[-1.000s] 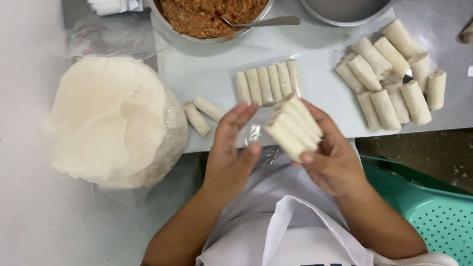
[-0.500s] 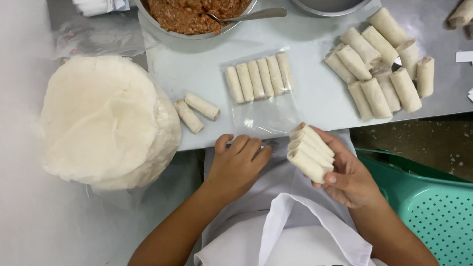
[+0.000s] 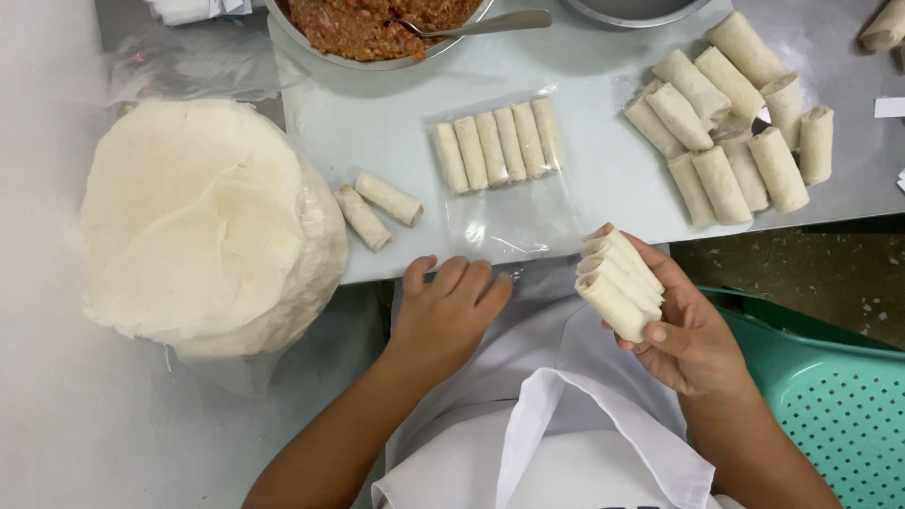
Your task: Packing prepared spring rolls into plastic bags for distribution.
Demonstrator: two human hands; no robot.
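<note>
The clear plastic bag (image 3: 504,184) lay flat on the tabletop (image 3: 603,188) and already held 5 spring rolls (image 3: 497,144) side by side at its far end, with the near end unfilled. Just beside the bag's near right corner, the right hand (image 3: 683,330) was closed around a bundle of about 4 rolls (image 3: 619,281), fingers wrapped under them and thumb on top, so that batch had not yet gone in. The left hand (image 3: 448,311) rested palm down, fingers loosely spread, on the tabletop edge just below the bag, holding nothing. Left of the bag lay 2 loose rolls (image 3: 377,207), and farther left a stack of round wrappers (image 3: 203,221). Right of the bag sat a pile of about 10 unpacked rolls (image 3: 731,123). Beyond the bag stood a bowl of filling (image 3: 377,28), so packing looked barely begun.
</note>
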